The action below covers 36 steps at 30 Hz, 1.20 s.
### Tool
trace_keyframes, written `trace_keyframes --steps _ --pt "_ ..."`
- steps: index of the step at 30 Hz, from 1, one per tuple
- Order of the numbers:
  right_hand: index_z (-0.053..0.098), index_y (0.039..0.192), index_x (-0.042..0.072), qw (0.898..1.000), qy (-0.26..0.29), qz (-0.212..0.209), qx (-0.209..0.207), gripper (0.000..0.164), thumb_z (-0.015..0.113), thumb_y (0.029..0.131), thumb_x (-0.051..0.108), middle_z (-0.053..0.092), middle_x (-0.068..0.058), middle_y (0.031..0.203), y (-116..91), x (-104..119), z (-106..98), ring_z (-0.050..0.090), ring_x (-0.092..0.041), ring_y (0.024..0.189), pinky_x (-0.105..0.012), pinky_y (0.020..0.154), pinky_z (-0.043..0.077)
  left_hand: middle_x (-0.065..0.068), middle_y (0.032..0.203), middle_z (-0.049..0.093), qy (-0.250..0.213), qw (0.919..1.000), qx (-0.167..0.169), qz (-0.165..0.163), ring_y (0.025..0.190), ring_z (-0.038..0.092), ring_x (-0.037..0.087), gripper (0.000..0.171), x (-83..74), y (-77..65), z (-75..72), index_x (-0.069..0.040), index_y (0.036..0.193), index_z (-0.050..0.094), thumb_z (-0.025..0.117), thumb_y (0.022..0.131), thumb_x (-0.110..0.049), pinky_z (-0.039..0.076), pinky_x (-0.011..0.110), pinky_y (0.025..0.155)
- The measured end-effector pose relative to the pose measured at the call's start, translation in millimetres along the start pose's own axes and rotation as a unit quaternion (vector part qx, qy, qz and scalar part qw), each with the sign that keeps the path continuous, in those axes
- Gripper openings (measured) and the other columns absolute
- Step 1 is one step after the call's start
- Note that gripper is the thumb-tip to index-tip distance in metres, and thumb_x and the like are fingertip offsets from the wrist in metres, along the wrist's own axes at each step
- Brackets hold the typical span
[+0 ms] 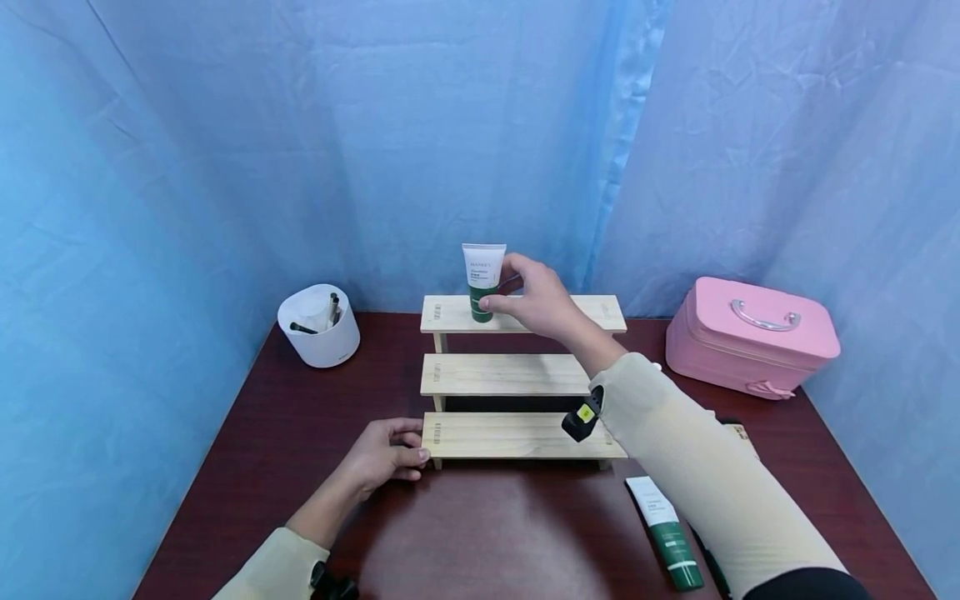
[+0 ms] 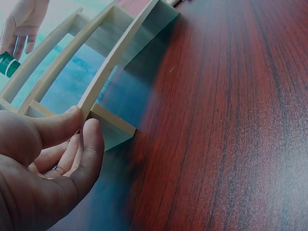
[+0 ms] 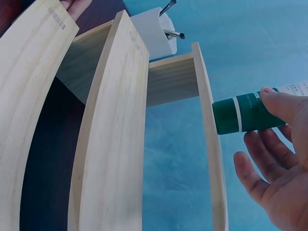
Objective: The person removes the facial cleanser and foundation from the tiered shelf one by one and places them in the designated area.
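Observation:
A three-step wooden shelf (image 1: 510, 375) stands at the back middle of the table. On its top step, toward the left end, a white and green squeeze tube (image 1: 483, 271) stands cap down. My right hand (image 1: 536, 296) pinches this tube from the right, thumb in front; in the right wrist view its green cap meets the top board. At the left end of the lowest step, my left hand (image 1: 386, 454) grips the board's edge between thumb and fingers, as the left wrist view shows close up. Another white and green tube (image 1: 667, 533) lies on the table at the front right.
A white round holder (image 1: 321, 333) with several brushes stands at the back left. To the back right sits a pink case (image 1: 750, 337) with a silver handle. My right sleeve partly covers other items (image 1: 738, 433) on the right. Blue curtains (image 1: 450, 150) hang behind the table.

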State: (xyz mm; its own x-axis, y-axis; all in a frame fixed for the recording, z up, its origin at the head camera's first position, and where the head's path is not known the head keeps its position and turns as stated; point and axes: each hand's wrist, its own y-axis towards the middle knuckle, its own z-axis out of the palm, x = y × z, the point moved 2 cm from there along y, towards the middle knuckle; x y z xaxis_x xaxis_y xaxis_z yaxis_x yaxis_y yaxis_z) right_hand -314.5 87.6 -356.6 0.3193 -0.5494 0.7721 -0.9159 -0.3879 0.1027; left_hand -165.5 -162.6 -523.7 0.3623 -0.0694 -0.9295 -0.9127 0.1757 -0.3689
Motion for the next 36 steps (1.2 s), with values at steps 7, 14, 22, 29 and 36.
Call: trace_keyframes --steps 7,14,22,29,36 --pt "0.063 0.120 0.011 1.000 0.026 0.006 -0.002 0.038 0.082 0.090 0.025 0.068 -0.006 0.116 3.3 -5.4 2.5 0.066 -0.024 0.108 -0.045 0.094 0.054 0.012 0.098 0.058 0.001 1.0000 0.002 0.003 0.074 0.068 0.015 0.057 0.8 -0.1 -0.7 0.011 0.140 0.052 0.071 0.086 0.014 0.063 0.030 0.062" --pt "0.063 0.121 0.012 0.999 0.043 0.008 -0.011 0.037 0.080 0.092 0.026 0.068 -0.004 0.117 -4.9 -12.0 -5.0 0.065 -0.022 0.109 -0.045 0.095 0.053 0.012 0.098 0.058 -0.002 1.0000 0.007 0.006 0.077 0.070 0.019 0.058 0.4 -0.1 2.3 0.013 0.140 0.051 0.071 0.086 0.014 0.063 0.031 0.063" --pt "0.063 0.124 0.013 0.997 0.068 0.009 -0.019 0.044 0.082 0.089 0.031 0.068 -0.006 0.114 -27.5 -14.6 -28.1 0.067 -0.022 0.103 -0.043 0.090 0.056 0.012 0.099 0.058 0.002 0.9999 0.008 0.007 0.076 0.069 0.016 0.058 -0.2 2.7 2.6 0.013 0.141 0.050 0.071 0.087 0.014 0.063 0.031 0.064" --pt "0.061 0.127 0.011 0.996 0.081 0.017 -0.019 0.048 0.082 0.090 0.032 0.066 -0.011 0.118 -68.2 -25.0 -54.9 0.069 -0.026 0.106 -0.040 0.085 0.062 0.013 0.099 0.060 0.004 1.0000 0.000 0.005 0.076 0.069 0.017 0.057 -1.3 1.0 3.4 0.012 0.140 0.051 0.071 0.087 0.013 0.064 0.032 0.065" --pt "0.058 0.126 0.006 0.998 0.051 0.015 -0.031 0.047 0.082 0.090 0.024 0.069 -0.013 0.117 -129.1 -40.5 -80.7 0.071 -0.020 0.103 -0.030 0.084 0.061 0.015 0.100 0.065 0.013 0.9995 -0.026 0.012 0.076 0.069 0.017 0.056 -0.8 -2.4 4.3 0.010 0.137 0.055 0.075 0.085 0.011 0.064 0.034 0.065"
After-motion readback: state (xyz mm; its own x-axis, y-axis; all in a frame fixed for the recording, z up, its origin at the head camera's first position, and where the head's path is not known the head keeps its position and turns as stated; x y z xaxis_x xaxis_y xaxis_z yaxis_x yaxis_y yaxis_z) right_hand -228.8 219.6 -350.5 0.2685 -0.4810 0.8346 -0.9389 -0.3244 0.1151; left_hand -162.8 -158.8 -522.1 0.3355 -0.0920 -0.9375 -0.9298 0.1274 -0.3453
